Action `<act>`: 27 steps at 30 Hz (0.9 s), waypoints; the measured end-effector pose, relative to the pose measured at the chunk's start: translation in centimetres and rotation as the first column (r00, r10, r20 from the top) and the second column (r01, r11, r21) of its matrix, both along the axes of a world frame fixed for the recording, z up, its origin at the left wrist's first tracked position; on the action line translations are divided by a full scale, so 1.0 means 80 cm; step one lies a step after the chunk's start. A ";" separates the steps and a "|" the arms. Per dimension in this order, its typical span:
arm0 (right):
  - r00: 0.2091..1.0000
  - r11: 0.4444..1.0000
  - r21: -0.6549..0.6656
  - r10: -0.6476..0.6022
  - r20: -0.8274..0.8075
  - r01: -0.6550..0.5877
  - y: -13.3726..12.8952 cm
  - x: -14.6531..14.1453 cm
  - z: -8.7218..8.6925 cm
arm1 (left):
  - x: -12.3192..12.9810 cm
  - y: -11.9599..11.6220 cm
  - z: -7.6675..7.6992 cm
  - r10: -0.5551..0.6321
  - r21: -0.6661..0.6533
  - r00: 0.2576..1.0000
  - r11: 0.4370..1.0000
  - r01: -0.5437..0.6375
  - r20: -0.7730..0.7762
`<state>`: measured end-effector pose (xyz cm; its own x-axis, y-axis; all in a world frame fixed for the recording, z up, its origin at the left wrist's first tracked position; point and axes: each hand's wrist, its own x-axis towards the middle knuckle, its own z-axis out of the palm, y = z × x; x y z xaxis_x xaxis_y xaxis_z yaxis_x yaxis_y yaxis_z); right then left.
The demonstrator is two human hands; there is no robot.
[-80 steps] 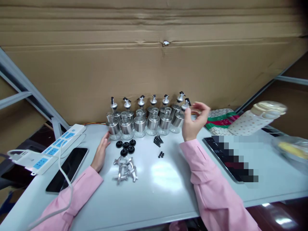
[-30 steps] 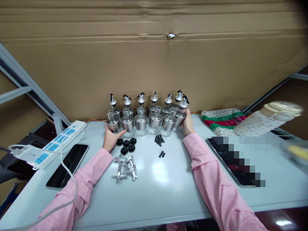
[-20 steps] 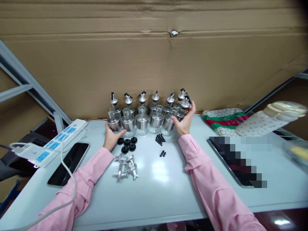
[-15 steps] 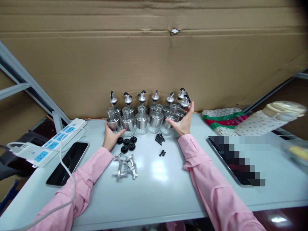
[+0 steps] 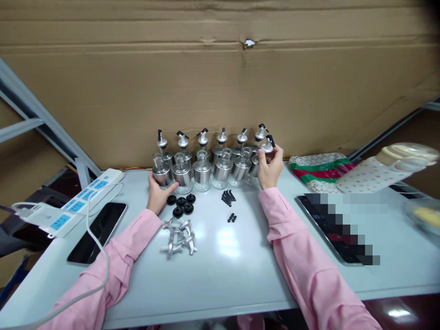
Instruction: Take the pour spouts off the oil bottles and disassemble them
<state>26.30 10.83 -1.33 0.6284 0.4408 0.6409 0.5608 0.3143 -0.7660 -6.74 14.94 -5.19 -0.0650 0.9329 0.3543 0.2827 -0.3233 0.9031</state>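
Observation:
A front row of glass bottles with steel sleeves and bare necks stands in front of a back row fitted with silver pourers and black flaps. My left hand (image 5: 158, 195) curls round the leftmost front bottle (image 5: 162, 173), its thumb reaching toward the neighbouring bottle (image 5: 183, 172). At the row's right end, my right hand (image 5: 271, 168) grips the upper part of a bottle with a pourer spout (image 5: 267, 145); the hand covers much of that bottle. Before the bottles lie black round stoppers (image 5: 181, 202), silver pourer parts (image 5: 177, 237), black flaps (image 5: 228, 197) and tiny black rings (image 5: 232, 217).
A power strip (image 5: 80, 203) and a dark phone (image 5: 99, 233) lie left, with a white cable (image 5: 98, 243) crossing my left sleeve. On the right are another phone (image 5: 326, 229), a patterned cloth bag (image 5: 319, 172) and a cream-lidded container (image 5: 405, 158). Cardboard (image 5: 192, 91) stands behind.
My right hand has shifted from the side of the front row to the pourer bottle at the right end. The front bottles at right moved slightly back. My left hand stays put.

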 end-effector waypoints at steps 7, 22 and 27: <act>0.982 0.978 0.084 -0.187 -0.035 0.190 -0.005 0.002 0.030 | -0.006 -0.008 0.005 0.124 0.110 0.992 0.986 -0.127 0.030; 0.697 0.721 0.103 0.690 -0.195 -0.686 -0.148 -0.142 0.049 | 0.046 -0.257 0.025 -0.604 0.076 0.793 0.790 0.608 -0.075; 0.438 0.458 0.005 0.853 -0.284 -0.889 -0.172 -0.171 0.025 | 0.047 -0.250 0.002 -0.654 -0.138 0.750 0.738 0.661 0.094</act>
